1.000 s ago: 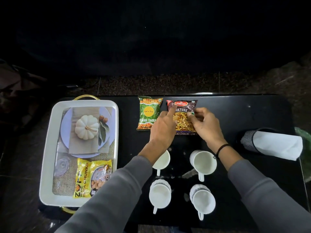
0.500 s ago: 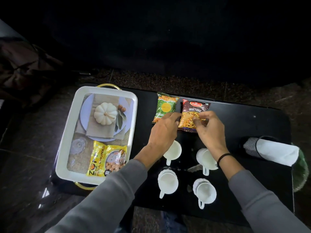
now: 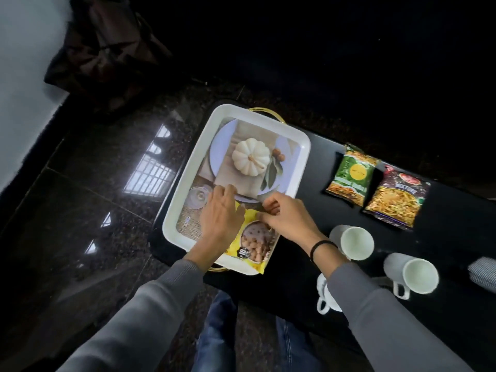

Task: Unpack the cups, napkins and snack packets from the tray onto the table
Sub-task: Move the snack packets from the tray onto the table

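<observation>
Yellow packet [image 3: 255,242] half under hands

On the maroon snack packet [image 3: 396,197], at the right of the frame, the word "MIXTURE" is printed below a red brand emblem whose lettering cannot be read. On the yellow snack packet [image 3: 255,244], lower centre, a "10" is seen. Lettering on the green snack packet [image 3: 350,175] is blurred and unreadable.
</observation>
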Action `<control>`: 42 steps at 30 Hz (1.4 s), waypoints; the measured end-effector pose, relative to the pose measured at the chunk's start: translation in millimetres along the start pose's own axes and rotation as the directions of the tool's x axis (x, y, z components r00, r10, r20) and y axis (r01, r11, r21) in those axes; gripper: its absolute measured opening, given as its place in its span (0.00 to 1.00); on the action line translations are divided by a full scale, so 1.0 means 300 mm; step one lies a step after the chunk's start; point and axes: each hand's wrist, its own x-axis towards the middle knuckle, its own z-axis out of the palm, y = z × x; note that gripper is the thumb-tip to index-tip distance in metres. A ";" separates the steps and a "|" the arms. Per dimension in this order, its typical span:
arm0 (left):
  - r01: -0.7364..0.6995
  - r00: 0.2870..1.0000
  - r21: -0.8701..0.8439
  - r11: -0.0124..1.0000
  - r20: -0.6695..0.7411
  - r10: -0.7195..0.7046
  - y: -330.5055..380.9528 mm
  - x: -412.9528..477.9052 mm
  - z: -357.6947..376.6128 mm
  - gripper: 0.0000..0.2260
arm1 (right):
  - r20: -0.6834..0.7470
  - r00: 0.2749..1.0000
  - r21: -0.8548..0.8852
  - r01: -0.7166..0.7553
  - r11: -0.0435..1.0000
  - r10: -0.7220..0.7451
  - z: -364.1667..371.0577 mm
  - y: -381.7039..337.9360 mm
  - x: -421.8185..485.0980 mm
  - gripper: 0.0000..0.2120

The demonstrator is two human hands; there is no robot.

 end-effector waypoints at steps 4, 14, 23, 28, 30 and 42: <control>0.187 0.976 -0.016 0.982 0.116 -0.184 -0.092 0.016 -0.005 0.23 | 0.091 0.996 -0.191 0.013 0.982 0.005 0.070 -0.047 0.022 0.13; 0.211 0.937 -0.684 0.698 0.344 0.054 -0.221 0.077 -0.098 0.21 | 0.177 0.984 0.210 -0.035 0.977 -0.003 0.021 -0.049 0.039 0.14; 0.079 0.934 -0.911 0.404 0.209 0.290 -0.136 0.124 -0.203 0.09 | 0.043 0.985 0.691 0.092 0.717 -0.168 -0.104 -0.005 0.008 0.20; -0.102 0.928 -0.935 0.338 0.033 0.372 0.028 0.126 -0.210 0.11 | -0.029 0.978 0.682 0.169 0.712 -0.205 -0.184 0.023 -0.021 0.19; -0.101 0.924 -0.930 0.353 0.043 0.379 0.101 0.120 -0.195 0.12 | -0.094 0.979 0.715 0.192 0.672 -0.180 -0.212 0.039 -0.039 0.18; -0.020 0.878 -0.820 0.572 0.259 0.403 0.523 0.056 0.043 0.15 | -0.283 0.932 0.826 0.115 0.552 0.228 -0.469 0.276 -0.177 0.24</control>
